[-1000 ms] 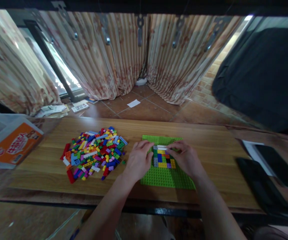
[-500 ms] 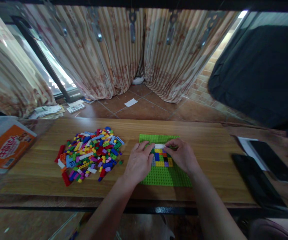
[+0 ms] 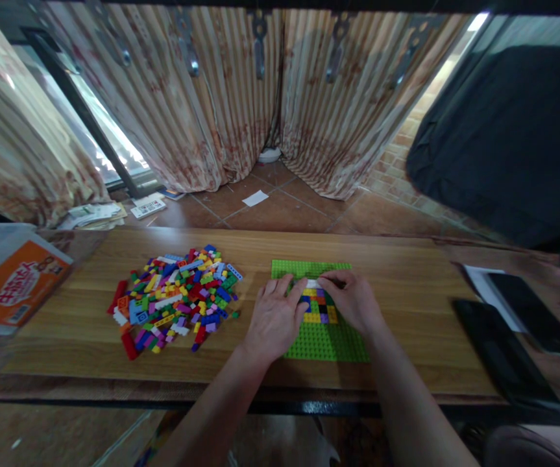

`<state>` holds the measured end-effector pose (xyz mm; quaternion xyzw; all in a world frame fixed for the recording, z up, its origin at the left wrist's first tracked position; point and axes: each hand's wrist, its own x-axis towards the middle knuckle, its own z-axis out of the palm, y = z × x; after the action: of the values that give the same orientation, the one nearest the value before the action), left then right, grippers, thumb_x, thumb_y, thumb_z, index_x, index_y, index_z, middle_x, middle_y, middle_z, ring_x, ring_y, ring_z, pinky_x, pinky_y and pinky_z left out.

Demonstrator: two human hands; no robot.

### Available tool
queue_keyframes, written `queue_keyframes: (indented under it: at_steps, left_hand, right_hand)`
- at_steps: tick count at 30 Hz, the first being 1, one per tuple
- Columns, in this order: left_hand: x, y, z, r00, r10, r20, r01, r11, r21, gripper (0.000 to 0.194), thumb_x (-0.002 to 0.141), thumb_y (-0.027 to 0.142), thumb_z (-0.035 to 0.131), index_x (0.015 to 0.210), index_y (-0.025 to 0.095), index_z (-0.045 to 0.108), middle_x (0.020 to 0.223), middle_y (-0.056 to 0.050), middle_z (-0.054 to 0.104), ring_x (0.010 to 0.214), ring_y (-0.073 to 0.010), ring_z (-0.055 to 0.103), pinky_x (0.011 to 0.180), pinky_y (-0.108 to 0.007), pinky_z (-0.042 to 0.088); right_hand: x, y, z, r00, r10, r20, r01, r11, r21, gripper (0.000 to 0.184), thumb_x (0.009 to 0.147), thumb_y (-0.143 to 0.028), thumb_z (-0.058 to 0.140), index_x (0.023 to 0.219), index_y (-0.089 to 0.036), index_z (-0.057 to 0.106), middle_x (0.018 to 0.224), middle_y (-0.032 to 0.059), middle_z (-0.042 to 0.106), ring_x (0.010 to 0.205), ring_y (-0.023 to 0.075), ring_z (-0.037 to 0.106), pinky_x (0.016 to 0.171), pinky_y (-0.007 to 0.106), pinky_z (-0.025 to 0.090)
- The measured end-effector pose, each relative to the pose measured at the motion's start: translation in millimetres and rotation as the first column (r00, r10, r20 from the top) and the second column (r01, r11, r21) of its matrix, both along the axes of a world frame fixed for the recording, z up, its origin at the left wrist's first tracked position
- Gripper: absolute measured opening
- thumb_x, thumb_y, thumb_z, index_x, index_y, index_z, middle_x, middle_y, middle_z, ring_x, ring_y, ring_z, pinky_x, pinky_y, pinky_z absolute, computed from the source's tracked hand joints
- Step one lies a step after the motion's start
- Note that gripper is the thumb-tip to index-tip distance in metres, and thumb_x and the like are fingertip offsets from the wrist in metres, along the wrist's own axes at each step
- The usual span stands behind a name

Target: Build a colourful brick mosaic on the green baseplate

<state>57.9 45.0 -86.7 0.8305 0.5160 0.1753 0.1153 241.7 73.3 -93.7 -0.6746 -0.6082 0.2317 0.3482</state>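
Observation:
A green baseplate (image 3: 326,347) lies on the wooden tabletop, with a block of coloured toy bricks (image 3: 315,317) in yellow, blue, orange, black and purple at its middle. Along the far side of that block is a long white brick (image 3: 313,284). Over the plate's left part rests my left hand (image 3: 277,314), fingers spread, its index fingertip at the white brick's left end. My right hand (image 3: 350,298) is closed in a pinch at the right end of the same brick. The fingers cover both brick ends, so whether it is fully pressed down is hidden.
A heap of mixed toy bricks (image 3: 177,298) lies to the left on the board. Beyond it stands a clear plastic box (image 3: 21,279) with an orange label. At the right are a black phone-like slab (image 3: 501,350), another dark one (image 3: 535,311) and white paper (image 3: 479,279).
My left hand has shifted slightly right, its index finger now at the white brick's left end and covering more of it. My right fingers have moved slightly left along the brick.

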Motion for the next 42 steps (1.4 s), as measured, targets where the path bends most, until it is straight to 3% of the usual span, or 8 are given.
queue_keyframes:
  at_steps: [11, 19, 26, 30, 34, 38, 42]
  left_hand:
    - [8.1, -6.1, 0.9, 0.994, 0.048, -0.101, -0.045, 0.998, 0.035, 0.043, 0.098, 0.034, 0.045, 0.14, 0.023, 0.047, 0.139, -0.01, 0.055, 0.12, -0.0299, 0.05, 0.096, -0.048, 0.044]
    - [11.1, -9.7, -0.6, 0.992, 0.086, -0.094, -0.084, 0.996, 0.022, 0.044, 0.1, 0.035, 0.041, 0.142, 0.024, 0.045, 0.14, -0.008, 0.054, 0.121, -0.0284, 0.049, 0.099, -0.049, 0.042]
    - [6.6, -13.1, 0.9, 0.995, 0.07, 0.064, -0.07, 0.998, -0.006, 0.048, 0.096, 0.036, 0.048, 0.141, 0.02, 0.043, 0.137, -0.009, 0.055, 0.12, -0.0281, 0.049, 0.102, -0.047, 0.041]
    - [1.8, -11.0, 4.5, 0.976, 0.085, 0.199, -0.075, 0.995, -0.06, 0.054, 0.091, 0.03, 0.055, 0.141, 0.014, 0.042, 0.13, -0.011, 0.06, 0.115, -0.0283, 0.053, 0.102, -0.045, 0.044]
    - [-3.6, -7.9, 6.1, 0.901, 0.172, 0.397, -0.163, 0.985, -0.055, 0.038, 0.091, 0.02, 0.051, 0.128, 0.014, 0.053, 0.118, -0.011, 0.066, 0.109, -0.0244, 0.058, 0.1, -0.039, 0.046]
    - [-10.6, -5.4, 10.1, 0.8, 0.203, 0.564, -0.273, 0.961, 0.04, 0.023, 0.092, 0.018, 0.047, 0.112, 0.016, 0.059, 0.104, -0.007, 0.07, 0.099, -0.0205, 0.062, 0.093, -0.035, 0.049]
    - [-17.9, -7.1, 26.8, 0.73, 0.19, 0.657, -0.363, 0.922, 0.137, 0.02, 0.096, 0.023, 0.043, 0.102, 0.018, 0.062, 0.095, -0.005, 0.071, 0.089, -0.0183, 0.064, 0.086, -0.034, 0.051]
  right_hand:
    - [1.5, 4.4, -8.6, 0.993, -0.006, -0.116, 0.002, 0.999, -0.036, 0.02, 0.077, -0.039, 0.065, 0.077, -0.022, 0.076, 0.079, 0.003, 0.074, 0.074, 0.0189, 0.065, 0.072, 0.032, 0.049]
    - [1.0, 3.1, -4.4, 0.993, 0.006, -0.115, -0.012, 0.999, -0.051, 0.024, 0.074, -0.043, 0.065, 0.077, -0.022, 0.076, 0.08, 0.0034, 0.075, 0.076, 0.0199, 0.066, 0.073, 0.032, 0.049]
    - [11.4, 3.4, -7.9, 0.988, -0.033, -0.153, 0.024, 0.998, -0.061, 0.03, 0.071, -0.047, 0.067, 0.082, -0.021, 0.077, 0.083, 0.0041, 0.076, 0.076, 0.0213, 0.068, 0.07, 0.032, 0.052]
    - [10.9, 3.2, 0.4, 0.971, -0.213, -0.107, 0.205, 0.976, -0.073, 0.034, 0.073, -0.046, 0.065, 0.086, -0.017, 0.078, 0.074, 0.0042, 0.074, 0.069, 0.0218, 0.067, 0.063, 0.031, 0.05]
    - [-8.4, -2.9, 16.9, 0.935, -0.327, -0.141, 0.339, 0.938, 0.071, 0.035, 0.078, -0.046, 0.064, 0.09, -0.016, 0.077, 0.075, 0.0051, 0.073, 0.069, 0.0212, 0.066, 0.062, 0.031, 0.049]
    - [-42.3, -12.0, 28.4, 0.931, -0.267, -0.249, 0.325, 0.916, 0.236, 0.029, 0.079, -0.044, 0.066, 0.085, -0.017, 0.075, 0.078, 0.0054, 0.072, 0.072, 0.0196, 0.066, 0.071, 0.033, 0.052]
    - [-75.1, -25.0, 26.7, 0.94, -0.1, -0.328, 0.172, 0.965, 0.197, 0.026, 0.079, -0.042, 0.066, 0.083, -0.018, 0.073, 0.08, 0.0048, 0.072, 0.072, 0.0183, 0.065, 0.069, 0.031, 0.052]
